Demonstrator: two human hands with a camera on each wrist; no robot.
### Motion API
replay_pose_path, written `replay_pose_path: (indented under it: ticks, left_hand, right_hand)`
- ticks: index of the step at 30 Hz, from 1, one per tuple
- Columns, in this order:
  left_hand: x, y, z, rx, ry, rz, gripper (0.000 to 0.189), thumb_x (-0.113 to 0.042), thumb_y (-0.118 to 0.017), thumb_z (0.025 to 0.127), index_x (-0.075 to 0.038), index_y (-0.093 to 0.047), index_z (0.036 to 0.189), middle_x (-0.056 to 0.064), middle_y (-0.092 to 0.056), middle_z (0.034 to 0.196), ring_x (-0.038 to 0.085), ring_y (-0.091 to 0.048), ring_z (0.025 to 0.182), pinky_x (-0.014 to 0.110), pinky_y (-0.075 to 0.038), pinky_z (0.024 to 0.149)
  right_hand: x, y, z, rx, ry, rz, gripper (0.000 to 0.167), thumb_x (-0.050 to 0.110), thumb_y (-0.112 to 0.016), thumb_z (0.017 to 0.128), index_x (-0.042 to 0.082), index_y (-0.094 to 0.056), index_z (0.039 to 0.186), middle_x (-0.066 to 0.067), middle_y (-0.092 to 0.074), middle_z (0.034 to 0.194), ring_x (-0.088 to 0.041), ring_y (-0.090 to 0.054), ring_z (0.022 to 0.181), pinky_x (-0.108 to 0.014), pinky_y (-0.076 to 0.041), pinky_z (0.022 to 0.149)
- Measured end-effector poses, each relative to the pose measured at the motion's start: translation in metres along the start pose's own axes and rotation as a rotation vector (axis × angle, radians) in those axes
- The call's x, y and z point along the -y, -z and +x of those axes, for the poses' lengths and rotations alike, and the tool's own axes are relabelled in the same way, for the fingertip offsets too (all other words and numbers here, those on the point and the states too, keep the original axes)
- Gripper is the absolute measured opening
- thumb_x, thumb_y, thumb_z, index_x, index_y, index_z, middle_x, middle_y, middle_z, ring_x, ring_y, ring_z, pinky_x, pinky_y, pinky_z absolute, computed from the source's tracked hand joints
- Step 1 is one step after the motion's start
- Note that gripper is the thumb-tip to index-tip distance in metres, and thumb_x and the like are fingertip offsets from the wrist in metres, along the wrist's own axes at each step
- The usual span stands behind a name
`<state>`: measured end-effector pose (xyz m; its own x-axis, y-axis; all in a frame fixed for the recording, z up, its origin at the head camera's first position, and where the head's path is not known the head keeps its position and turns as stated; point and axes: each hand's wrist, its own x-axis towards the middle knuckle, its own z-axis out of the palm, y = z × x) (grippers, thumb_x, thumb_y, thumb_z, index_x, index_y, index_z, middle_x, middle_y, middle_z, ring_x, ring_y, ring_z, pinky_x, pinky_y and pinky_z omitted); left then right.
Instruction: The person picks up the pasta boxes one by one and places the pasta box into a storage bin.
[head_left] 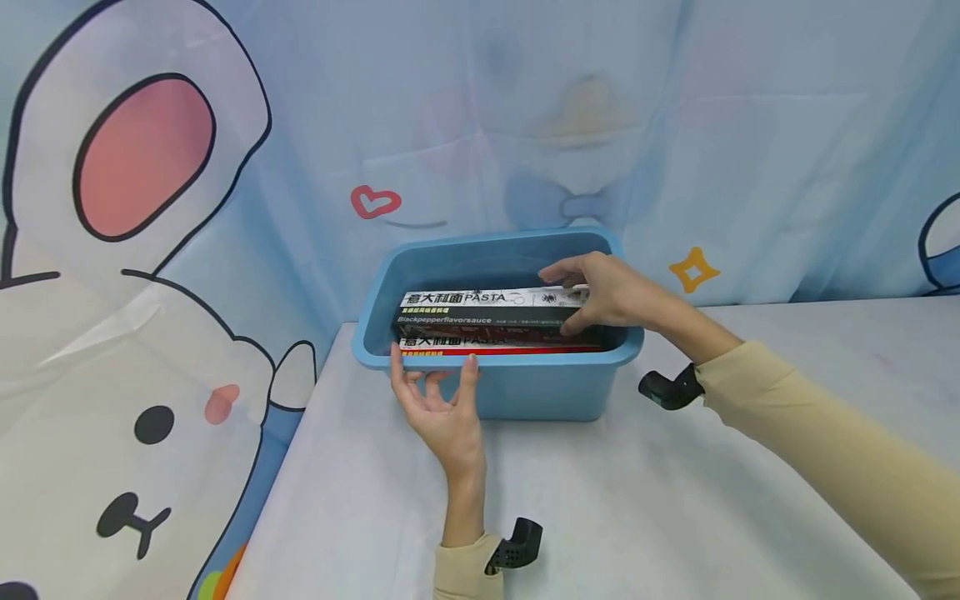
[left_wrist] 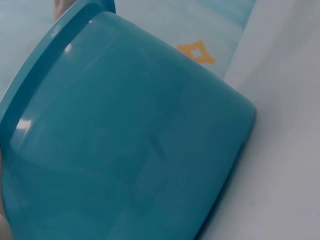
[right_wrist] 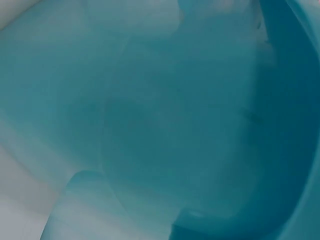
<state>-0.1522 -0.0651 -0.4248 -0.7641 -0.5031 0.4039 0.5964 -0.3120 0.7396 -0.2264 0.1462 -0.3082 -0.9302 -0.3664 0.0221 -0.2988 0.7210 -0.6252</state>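
Note:
A light-blue plastic bin (head_left: 540,392) stands on the white table, with two pasta boxes inside. The upper one is a black-and-white pasta box (head_left: 487,318) labelled black pepper flavor sauce. It lies lengthwise over a pasta box with a red stripe (head_left: 510,351), mostly hidden below. My right hand (head_left: 611,292) reaches over the bin's right end and grips the upper box, thumb on its front and fingers behind. My left hand (head_left: 442,417) is palm up at the front rim, fingertips touching it near the left corner. The bin's outer wall (left_wrist: 130,125) fills the left wrist view.
A printed blue cloth (head_left: 480,108) with a heart and a star hangs right behind the bin. At the left it shows a large white cartoon animal (head_left: 202,475). White tabletop (head_left: 720,500) extends in front and to the right. Blurred blue plastic (right_wrist: 165,125) fills the right wrist view.

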Motion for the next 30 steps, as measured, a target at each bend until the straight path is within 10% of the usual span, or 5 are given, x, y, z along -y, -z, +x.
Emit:
replay_pose_path:
  ticks: [19, 25, 30]
  left_hand:
    - [-0.008, -0.001, 0.006, 0.016, 0.078, 0.014, 0.089, 0.006, -0.08, 0.087, -0.008, -0.029, 0.159, 0.01, -0.049, 0.117, 0.021, -0.059, 0.1, 0.045, -0.063, 0.088]
    - [-0.033, 0.007, 0.015, 0.141, 0.264, 0.074, 0.072, 0.001, -0.07, 0.097, -0.008, -0.027, 0.154, 0.015, -0.045, 0.122, 0.021, -0.063, 0.102, 0.042, -0.061, 0.094]
    - [-0.073, 0.028, 0.035, 0.389, 0.461, 0.457, 0.066, -0.015, -0.065, 0.104, -0.009, -0.022, 0.155, 0.022, -0.041, 0.134, 0.035, -0.07, 0.112, 0.044, -0.057, 0.102]
  right_hand:
    - [-0.009, 0.007, -0.044, -0.183, 0.019, 0.153, 0.056, 0.012, -0.078, 0.095, 0.005, -0.057, 0.146, -0.02, -0.055, 0.148, -0.044, -0.052, 0.136, -0.064, -0.044, 0.111]
    - [-0.02, 0.016, -0.081, -0.353, 0.088, 0.206, 0.06, 0.009, -0.082, 0.091, 0.007, -0.057, 0.146, -0.015, -0.059, 0.145, -0.03, -0.06, 0.125, -0.016, -0.05, 0.097]
    - [-0.035, 0.017, -0.108, -0.475, 0.101, 0.156, 0.061, 0.003, -0.08, 0.091, 0.01, -0.057, 0.147, -0.004, -0.061, 0.141, 0.002, -0.059, 0.114, -0.002, -0.044, 0.089]
